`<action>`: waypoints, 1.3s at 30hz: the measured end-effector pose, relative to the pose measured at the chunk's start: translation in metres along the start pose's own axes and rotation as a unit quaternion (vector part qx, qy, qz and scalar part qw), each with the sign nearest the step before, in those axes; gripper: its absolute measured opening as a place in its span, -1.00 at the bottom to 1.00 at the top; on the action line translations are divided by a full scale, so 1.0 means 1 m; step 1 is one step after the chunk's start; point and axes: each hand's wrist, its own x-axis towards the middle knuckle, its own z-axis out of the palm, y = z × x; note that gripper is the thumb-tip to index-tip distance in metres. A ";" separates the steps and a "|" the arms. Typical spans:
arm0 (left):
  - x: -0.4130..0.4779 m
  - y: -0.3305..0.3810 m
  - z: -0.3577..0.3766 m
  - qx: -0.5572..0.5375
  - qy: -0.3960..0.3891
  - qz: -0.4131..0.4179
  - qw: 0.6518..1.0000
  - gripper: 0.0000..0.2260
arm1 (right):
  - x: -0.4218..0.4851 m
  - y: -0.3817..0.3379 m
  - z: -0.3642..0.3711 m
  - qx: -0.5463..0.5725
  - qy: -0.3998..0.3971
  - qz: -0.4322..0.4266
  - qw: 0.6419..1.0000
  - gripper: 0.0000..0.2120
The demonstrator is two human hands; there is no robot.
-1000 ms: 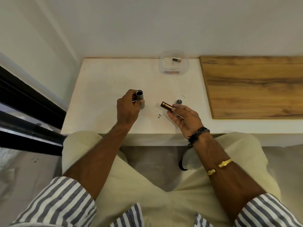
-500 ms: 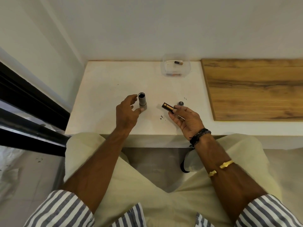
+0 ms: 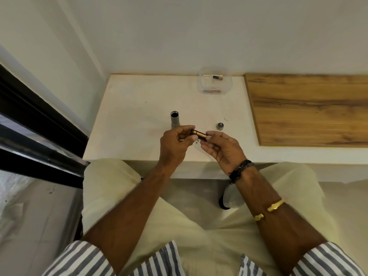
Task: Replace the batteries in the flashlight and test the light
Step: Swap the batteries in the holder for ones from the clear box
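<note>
Above table point(image 3: 139, 108), hands point(image 3: 175, 145) point(image 3: 224, 149) pinch battery point(image 3: 200, 134), label unreadable.

Copper-and-black battery point(image 3: 200, 134); grey flashlight body point(image 3: 174, 122) just beyond the left hand point(image 3: 175, 146); white worktop point(image 3: 129, 116); blue-and-white striped sleeves point(image 3: 79, 259).

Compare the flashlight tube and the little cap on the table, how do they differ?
The tube is tall and stands upright, open end up and dark inside; the cap is short and squat. The tube is light grey, the cap darker. The tube is left of the held battery, the cap right of it. Both are round and stand on the white table.
</note>
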 end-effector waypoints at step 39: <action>-0.002 -0.018 0.007 0.122 -0.015 0.132 0.984 -0.80 | 0.002 0.001 0.003 -0.146 0.020 -0.008 0.989 -0.96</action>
